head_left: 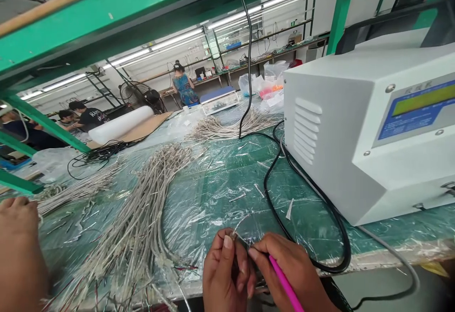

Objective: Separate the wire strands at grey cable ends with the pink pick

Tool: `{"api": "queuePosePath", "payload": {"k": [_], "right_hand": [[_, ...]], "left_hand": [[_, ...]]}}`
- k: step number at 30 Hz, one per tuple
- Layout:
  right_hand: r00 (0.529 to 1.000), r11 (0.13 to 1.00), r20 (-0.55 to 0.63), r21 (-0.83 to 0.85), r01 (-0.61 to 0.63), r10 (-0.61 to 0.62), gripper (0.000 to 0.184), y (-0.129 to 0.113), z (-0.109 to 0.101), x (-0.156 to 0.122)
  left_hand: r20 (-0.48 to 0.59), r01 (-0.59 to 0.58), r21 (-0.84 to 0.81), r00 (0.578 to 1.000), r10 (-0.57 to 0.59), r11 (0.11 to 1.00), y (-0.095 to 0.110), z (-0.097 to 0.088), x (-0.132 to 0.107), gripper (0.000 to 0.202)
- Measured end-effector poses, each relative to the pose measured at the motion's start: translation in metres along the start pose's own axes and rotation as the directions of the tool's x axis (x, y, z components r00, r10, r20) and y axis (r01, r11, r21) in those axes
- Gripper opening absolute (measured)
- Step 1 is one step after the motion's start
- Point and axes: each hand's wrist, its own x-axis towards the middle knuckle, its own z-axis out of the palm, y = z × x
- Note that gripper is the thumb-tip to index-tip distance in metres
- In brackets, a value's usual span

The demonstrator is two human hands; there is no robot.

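My left hand [224,274] is closed at the table's near edge, pinching the end of a thin grey cable [239,239] between thumb and fingers. My right hand [293,270] is closed right beside it and touches it, gripping a pink tool [284,284] that points toward the cable end. A large bundle of grey cables [142,217] lies just left of my hands on the green table [227,179], which is covered in clear plastic.
A white machine [369,127] with a blue panel stands at the right, with black cords [305,236] looping in front of it. Another person's hand [17,245] rests at the far left. More cable bundles [227,127] lie farther back. People work at distant benches.
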Motion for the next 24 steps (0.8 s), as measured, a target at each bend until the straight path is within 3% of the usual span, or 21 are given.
{"api": "queuePosePath", "payload": {"k": [6, 11, 14, 18, 21, 24], "right_hand": [[0.999, 0.999, 0.031, -0.029, 0.034, -0.034, 0.026, -0.003, 0.0, 0.003], [0.999, 0.998, 0.049, 0.069, -0.014, 0.01, 0.025, -0.008, -0.007, 0.005], [0.995, 0.991, -0.07, 0.114, -0.064, 0.072, 0.017, -0.01, -0.012, 0.005], [0.963, 0.977, -0.223, 0.185, -0.11, 0.15, 0.023, -0.009, -0.014, 0.003], [0.978, 0.961, -0.152, 0.258, -0.103, 0.146, 0.026, -0.006, -0.014, 0.004], [0.987, 0.942, -0.087, 0.321, -0.101, 0.135, 0.016, -0.005, -0.013, 0.007]], "left_hand": [[0.02, 0.043, 0.019, 0.999, -0.043, 0.999, 0.002, -0.002, 0.0, 0.022], [-0.003, 0.025, 0.015, 1.0, -0.025, 1.0, 0.0, 0.0, -0.001, 0.02], [-0.005, 0.008, 0.041, 1.0, -0.008, 0.999, -0.002, 0.004, -0.003, 0.018], [0.02, -0.004, 0.127, 1.0, 0.002, 0.992, -0.003, 0.006, -0.007, 0.021], [0.027, 0.038, 0.173, 0.999, -0.044, 0.984, -0.003, 0.004, -0.008, 0.024], [0.02, 0.059, 0.23, 0.998, -0.065, 0.971, -0.002, 0.002, -0.008, 0.026]]}}
